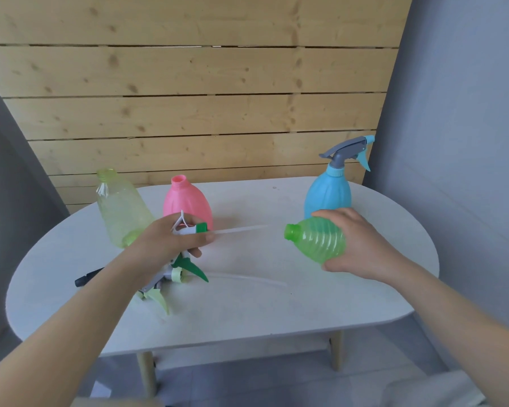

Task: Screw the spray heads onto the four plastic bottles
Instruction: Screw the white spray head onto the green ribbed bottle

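Left hand (171, 239) clasped around green-white spray head (193, 230); right hand (356, 245) around tilted green bottle (318, 242), neck toward head.

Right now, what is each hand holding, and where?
Left hand grips a green-and-white spray head by its body; right hand grips the green bottle around its base.

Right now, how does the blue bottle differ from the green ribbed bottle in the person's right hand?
The blue bottle stands upright on the table; the green ribbed bottle is held sideways, neck pointing left, gripped by the right hand. The blue bottle already carries a grey spray head; the green ribbed bottle's neck is open. The blue bottle is opaque, the green one translucent. Both are plastic with ribbed bodies.
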A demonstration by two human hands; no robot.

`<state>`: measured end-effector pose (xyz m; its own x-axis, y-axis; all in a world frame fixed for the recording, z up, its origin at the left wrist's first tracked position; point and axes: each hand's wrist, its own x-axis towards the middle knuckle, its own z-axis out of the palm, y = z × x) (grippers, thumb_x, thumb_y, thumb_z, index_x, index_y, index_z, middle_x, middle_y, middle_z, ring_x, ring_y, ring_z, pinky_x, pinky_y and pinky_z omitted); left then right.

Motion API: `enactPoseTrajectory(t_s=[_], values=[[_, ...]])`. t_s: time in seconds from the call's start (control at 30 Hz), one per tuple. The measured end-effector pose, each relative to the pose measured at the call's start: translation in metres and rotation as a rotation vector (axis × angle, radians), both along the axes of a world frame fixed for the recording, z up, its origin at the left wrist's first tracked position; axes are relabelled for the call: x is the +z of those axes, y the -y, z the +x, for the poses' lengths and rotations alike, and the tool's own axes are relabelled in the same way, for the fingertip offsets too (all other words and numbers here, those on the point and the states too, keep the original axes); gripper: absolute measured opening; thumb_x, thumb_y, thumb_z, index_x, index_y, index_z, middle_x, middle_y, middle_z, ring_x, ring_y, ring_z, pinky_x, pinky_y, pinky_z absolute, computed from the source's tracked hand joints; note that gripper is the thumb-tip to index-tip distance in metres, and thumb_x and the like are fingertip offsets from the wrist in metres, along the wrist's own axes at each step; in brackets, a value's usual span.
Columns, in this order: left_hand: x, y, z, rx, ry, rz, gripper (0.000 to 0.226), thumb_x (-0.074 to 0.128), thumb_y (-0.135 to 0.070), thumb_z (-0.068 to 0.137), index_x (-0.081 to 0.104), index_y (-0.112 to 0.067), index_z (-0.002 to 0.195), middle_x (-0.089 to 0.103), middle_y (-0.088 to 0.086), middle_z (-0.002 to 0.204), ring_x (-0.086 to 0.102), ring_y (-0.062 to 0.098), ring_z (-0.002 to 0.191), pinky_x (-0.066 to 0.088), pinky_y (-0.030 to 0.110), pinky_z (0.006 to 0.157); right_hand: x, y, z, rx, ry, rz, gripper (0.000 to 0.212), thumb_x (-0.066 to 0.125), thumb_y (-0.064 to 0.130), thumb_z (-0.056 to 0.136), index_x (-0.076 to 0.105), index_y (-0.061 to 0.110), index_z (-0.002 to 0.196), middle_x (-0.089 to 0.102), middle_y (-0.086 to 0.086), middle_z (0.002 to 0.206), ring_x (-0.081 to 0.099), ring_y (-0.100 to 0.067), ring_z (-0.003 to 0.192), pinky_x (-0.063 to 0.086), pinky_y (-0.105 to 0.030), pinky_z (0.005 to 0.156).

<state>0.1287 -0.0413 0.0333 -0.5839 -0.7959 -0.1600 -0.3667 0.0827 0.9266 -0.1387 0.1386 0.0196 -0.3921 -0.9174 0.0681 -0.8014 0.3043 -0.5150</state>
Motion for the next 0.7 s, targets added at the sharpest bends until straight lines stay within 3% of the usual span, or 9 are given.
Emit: enactPoseTrajectory(t_s=[0.2,0.3,0.43,0.53,0.7], values=[[0.004,-0.003,-0.001,-0.033,-0.006,-0.007,0.028,0.079,-0.032,0.072,0.064,-0.018,0.092,0.065,-0.004,0.054,0.056,0.012,0.058,0.040,0.020,0.047,-0.004,0.002,0.003,0.039,0.083,-0.071,0.088,0.083,0.019,0.053,0.041,0.039,0.128,0.037,0.011,0.121,0.039,-0.015,0.120,0.037,-0.033,0.098],[0.006,0.000,0.001,-0.021,-0.005,-0.005,0.023,0.078,-0.033,0.073,0.064,-0.022,0.087,0.064,-0.006,0.053,0.053,0.005,0.046,0.037,0.016,0.039,-0.007,0.003,-0.002,0.006,0.118,-0.079,0.088,0.084,0.018,0.053,0.041,0.036,0.128,0.037,0.009,0.121,0.038,-0.014,0.118,0.036,-0.027,0.091],[0.006,0.003,0.005,-0.038,-0.007,-0.001,0.046,0.080,-0.048,0.053,0.065,-0.022,0.087,0.065,-0.001,0.060,0.056,0.016,0.064,0.040,0.029,0.058,-0.009,0.004,-0.008,-0.044,0.207,-0.088,0.087,0.085,0.018,0.055,0.039,0.041,0.125,0.034,0.009,0.120,0.039,-0.010,0.109,0.034,-0.011,0.068],[0.004,0.003,0.006,-0.035,-0.004,0.000,0.047,0.079,-0.050,0.052,0.064,-0.023,0.087,0.066,0.000,0.060,0.056,0.019,0.066,0.040,0.031,0.059,-0.008,0.004,-0.008,-0.035,0.227,-0.095,0.084,0.085,0.019,0.055,0.037,0.048,0.118,0.035,0.009,0.121,0.039,-0.009,0.108,0.031,-0.008,0.068],[0.006,0.002,0.003,-0.037,-0.006,0.001,0.033,0.079,-0.042,0.062,0.064,-0.023,0.084,0.065,-0.003,0.057,0.055,0.012,0.058,0.039,0.022,0.050,-0.006,0.006,-0.002,0.019,0.210,-0.110,0.085,0.085,0.019,0.054,0.036,0.050,0.116,0.036,0.010,0.122,0.039,-0.008,0.110,0.031,-0.007,0.074]])
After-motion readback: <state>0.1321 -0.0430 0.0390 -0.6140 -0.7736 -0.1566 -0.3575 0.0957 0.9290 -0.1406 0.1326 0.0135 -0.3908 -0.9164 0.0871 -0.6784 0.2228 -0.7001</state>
